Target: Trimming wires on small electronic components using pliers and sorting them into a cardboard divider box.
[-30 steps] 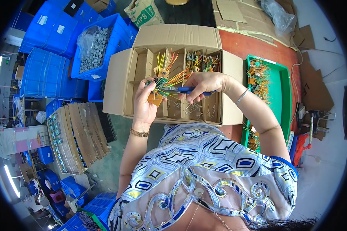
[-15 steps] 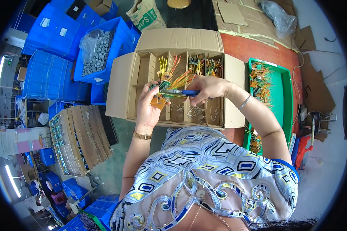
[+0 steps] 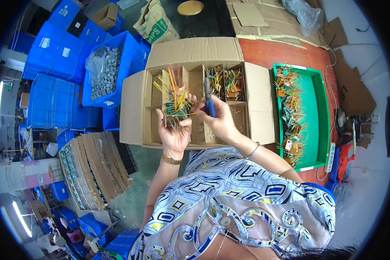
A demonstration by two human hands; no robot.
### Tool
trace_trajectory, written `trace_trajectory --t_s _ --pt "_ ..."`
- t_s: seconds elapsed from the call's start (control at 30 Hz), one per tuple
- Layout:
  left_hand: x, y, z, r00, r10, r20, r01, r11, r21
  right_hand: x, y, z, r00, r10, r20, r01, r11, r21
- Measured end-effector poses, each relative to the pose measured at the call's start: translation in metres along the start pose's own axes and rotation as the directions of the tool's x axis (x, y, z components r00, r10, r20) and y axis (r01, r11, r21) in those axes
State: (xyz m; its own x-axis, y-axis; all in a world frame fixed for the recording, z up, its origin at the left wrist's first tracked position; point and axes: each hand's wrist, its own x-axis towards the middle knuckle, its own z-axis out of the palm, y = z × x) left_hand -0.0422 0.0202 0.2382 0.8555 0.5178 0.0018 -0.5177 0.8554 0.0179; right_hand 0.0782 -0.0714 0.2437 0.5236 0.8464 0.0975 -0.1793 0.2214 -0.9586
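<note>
My left hand (image 3: 174, 135) is closed around a bundle of small green circuit boards (image 3: 176, 108), whose yellow and orange wires stick up away from me. In my right hand (image 3: 221, 121) is a pair of blue-handled cutting pliers (image 3: 210, 104), the jaws pointing away from me and apart from the boards. The right fingertips are close to the bundle's right side; blur hides whether they touch it. Both hands are over an open cardboard box (image 3: 195, 51) split by dividers. Wired boards (image 3: 235, 83) fill its far right compartments, and thin wire offcuts (image 3: 199, 128) lie in near ones.
A green tray (image 3: 315, 112) on the red surface to the right holds many wired boards along its left side. Blue crates (image 3: 52, 102) stand at left, one holding grey parts (image 3: 106, 71). Stacked cardboard layers (image 3: 100, 167) are at lower left, a woven sack (image 3: 157, 26) beyond the box.
The pliers have come away from the boards and swung from pointing left to pointing away from me. The bundle in my left hand has turned, its wires now more upright.
</note>
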Motion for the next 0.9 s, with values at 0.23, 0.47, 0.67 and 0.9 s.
trace_trajectory --t_s 0.23,0.47,0.67,0.9 --pt "-0.004 -0.004 -0.007 0.998 0.065 -0.022 -0.068 0.976 -0.205 0.001 -0.02 0.02 0.934 -0.354 0.053 0.33 0.795 -0.509" --pt "-0.008 -0.008 0.004 0.983 -0.045 0.18 0.072 0.987 -0.145 0.006 -0.032 0.026 0.925 -0.338 0.172 0.376 0.758 -0.534" --pt "-0.009 -0.001 0.007 0.99 0.136 -0.023 -0.134 0.989 0.069 -0.002 -0.027 0.017 0.955 -0.259 0.148 0.298 0.824 -0.482" --pt "-0.012 0.015 0.002 0.993 0.108 -0.037 -0.112 0.988 -0.104 -0.001 -0.032 0.023 0.983 -0.18 0.039 0.181 0.897 -0.404"
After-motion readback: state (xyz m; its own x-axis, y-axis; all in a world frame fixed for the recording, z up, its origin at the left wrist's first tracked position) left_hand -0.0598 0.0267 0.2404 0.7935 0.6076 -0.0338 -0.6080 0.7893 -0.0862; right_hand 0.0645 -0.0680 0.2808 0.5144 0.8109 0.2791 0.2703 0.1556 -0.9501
